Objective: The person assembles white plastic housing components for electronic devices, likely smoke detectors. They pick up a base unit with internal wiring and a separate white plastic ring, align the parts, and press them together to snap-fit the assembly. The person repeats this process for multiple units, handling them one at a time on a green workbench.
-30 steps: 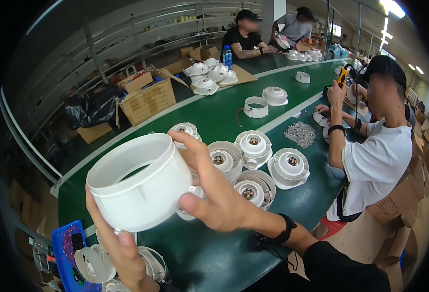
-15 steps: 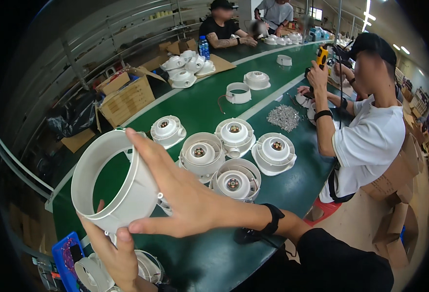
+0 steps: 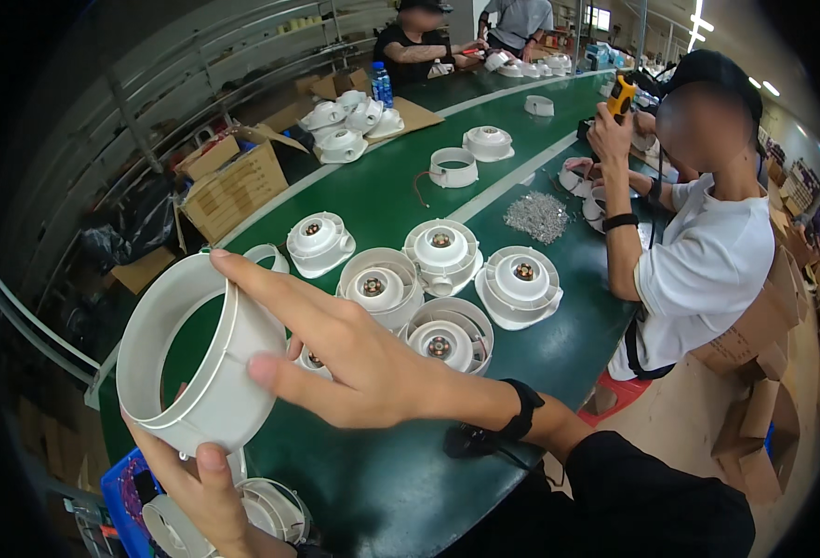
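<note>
A white plastic ring-shaped housing (image 3: 233, 377) is held up and tilted at the left, its round opening facing left. My right hand (image 3: 359, 349) grips it from the right, index finger along the top rim and thumb on the outer wall. From below, my left hand (image 3: 191, 488) supports it, fingers on the near lower side and thumb against the wall. Behind my right hand stand white fan housings with round motor hubs, such as this fan unit (image 3: 440, 249), another one (image 3: 521, 284) and one by my wrist (image 3: 442, 346). More white housings (image 3: 275, 507) lie below my left hand.
A blue tray (image 3: 121, 484) sits at the lower left. On the green table lie a heap of small screws (image 3: 536, 217) and a loose ring with a red wire (image 3: 453, 169). At the right, a co-worker (image 3: 707, 223) holds a yellow tool (image 3: 622, 93). Cardboard boxes (image 3: 238, 191) stand beyond the left edge.
Both hands and the ring housing have shifted a little left in view. My right thumb has moved up from the lower edge onto the housing's wall.
</note>
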Tool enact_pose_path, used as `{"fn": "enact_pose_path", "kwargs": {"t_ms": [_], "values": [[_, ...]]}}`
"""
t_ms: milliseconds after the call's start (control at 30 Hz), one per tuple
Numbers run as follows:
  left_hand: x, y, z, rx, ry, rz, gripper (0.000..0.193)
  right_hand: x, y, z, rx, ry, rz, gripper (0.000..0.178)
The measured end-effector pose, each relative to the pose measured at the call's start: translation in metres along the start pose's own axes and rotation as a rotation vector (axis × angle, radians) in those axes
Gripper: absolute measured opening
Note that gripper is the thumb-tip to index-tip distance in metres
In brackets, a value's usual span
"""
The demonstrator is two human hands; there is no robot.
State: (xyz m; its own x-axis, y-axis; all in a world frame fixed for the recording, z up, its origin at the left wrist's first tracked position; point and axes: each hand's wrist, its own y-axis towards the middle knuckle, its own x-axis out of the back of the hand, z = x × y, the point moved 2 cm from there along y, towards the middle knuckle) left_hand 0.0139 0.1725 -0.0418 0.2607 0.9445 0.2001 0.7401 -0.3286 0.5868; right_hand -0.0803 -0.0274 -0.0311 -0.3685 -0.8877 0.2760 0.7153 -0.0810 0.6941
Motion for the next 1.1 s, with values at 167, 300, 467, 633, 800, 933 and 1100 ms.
{"fn": "enact_pose_path", "kwargs": {"t_ms": [167, 300, 467, 633, 800, 933, 1100], "values": [[-0.013, 0.005, -0.011, -0.045, -0.009, -0.080, 0.121, -0.003, -0.001, 0.003, 0.018, -0.036, -0.015, 0.101], [-0.010, 0.003, -0.010, -0.071, -0.028, -0.113, 0.120, 0.001, 0.000, 0.003, 0.037, -0.065, 0.013, 0.110], [-0.004, 0.003, -0.011, -0.071, -0.107, -0.124, 0.116, -0.001, 0.001, -0.009, 0.117, -0.102, -0.001, 0.103], [-0.006, 0.007, -0.018, -0.026, -0.137, -0.085, 0.088, 0.000, -0.001, -0.020, -0.009, 0.130, 0.002, 0.100], [0.012, 0.008, -0.011, -0.059, 0.008, -0.126, 0.031, -0.003, -0.003, -0.019, -0.051, 0.122, 0.045, 0.100], [0.021, 0.014, -0.009, -0.172, 0.048, -0.173, 0.020, -0.010, -0.002, -0.019, 0.093, 0.029, 0.075, 0.099], [0.013, 0.015, -0.012, -0.158, 0.020, -0.165, 0.019, -0.006, -0.003, -0.024, 0.137, 0.002, 0.073, 0.096]]}}
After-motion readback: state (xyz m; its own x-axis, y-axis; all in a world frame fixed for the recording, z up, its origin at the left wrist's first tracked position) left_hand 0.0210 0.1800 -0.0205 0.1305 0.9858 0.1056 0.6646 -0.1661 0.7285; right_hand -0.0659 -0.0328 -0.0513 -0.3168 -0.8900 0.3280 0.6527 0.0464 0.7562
